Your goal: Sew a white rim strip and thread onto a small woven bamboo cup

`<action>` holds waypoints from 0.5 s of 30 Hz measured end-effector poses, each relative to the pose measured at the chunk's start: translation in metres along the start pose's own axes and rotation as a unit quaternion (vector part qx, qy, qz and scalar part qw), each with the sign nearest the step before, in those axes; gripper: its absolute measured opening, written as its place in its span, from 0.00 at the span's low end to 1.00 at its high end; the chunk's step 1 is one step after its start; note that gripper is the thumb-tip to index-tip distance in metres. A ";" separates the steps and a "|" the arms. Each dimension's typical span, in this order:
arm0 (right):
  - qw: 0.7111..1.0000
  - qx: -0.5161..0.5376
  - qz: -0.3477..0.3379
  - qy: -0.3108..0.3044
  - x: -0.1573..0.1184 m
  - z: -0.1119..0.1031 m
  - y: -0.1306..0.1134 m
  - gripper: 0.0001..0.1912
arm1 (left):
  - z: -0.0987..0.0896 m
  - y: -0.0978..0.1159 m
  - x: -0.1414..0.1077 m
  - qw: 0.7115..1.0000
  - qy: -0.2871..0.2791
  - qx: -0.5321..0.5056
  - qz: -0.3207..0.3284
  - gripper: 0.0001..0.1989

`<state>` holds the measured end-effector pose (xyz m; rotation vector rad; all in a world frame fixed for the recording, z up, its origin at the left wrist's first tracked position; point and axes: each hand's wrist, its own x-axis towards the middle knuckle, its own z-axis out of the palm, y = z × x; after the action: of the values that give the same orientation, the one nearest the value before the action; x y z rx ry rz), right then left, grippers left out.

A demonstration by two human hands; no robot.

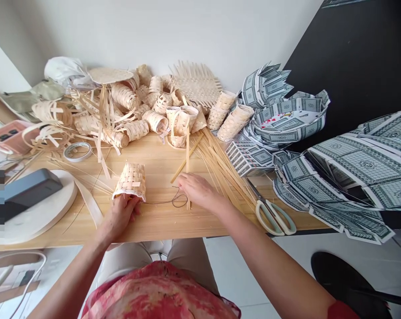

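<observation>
A small woven basket point(131, 178) with a white rim stands upside down, slightly tilted, and my left hand point(122, 213) grips it at the rim. From the basket a thin dark thread point(179, 198) runs right and ends in loops on the table. My right hand point(194, 188) is closed over the table, its fingertips beside a flat wooden strip point(188, 155); what they pinch, if anything, is too small to tell. Behind it lies another strip crossing at an angle.
Woven baskets point(134, 130) pile up along the wall. Scissors point(274, 215) and loose strips point(220, 164) lie right of my right hand. Folded-card pieces point(349, 164) fill the right side. A tape roll point(77, 151) and a round white board point(62, 199) are at left.
</observation>
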<state>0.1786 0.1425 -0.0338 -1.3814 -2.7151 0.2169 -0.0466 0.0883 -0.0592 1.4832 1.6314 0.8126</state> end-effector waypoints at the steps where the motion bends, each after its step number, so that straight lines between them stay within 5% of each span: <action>1: 1.000 0.000 0.007 0.007 -0.002 -0.004 0.001 0.10 | 0.000 0.000 0.000 1.000 -0.001 0.000 -0.001 0.14; 7: 0.994 0.021 0.058 0.088 -0.029 -0.043 0.022 0.09 | -0.001 -0.003 -0.001 1.000 -0.006 0.015 -0.008 0.16; 15: 0.964 0.056 0.164 0.200 -0.102 -0.085 0.050 0.08 | -0.002 0.000 0.001 0.999 -0.004 0.047 -0.023 0.12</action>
<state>0.2909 0.0965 0.0405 -1.6294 -2.1134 0.0953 -0.0486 0.0892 -0.0585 1.5068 1.7121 0.7115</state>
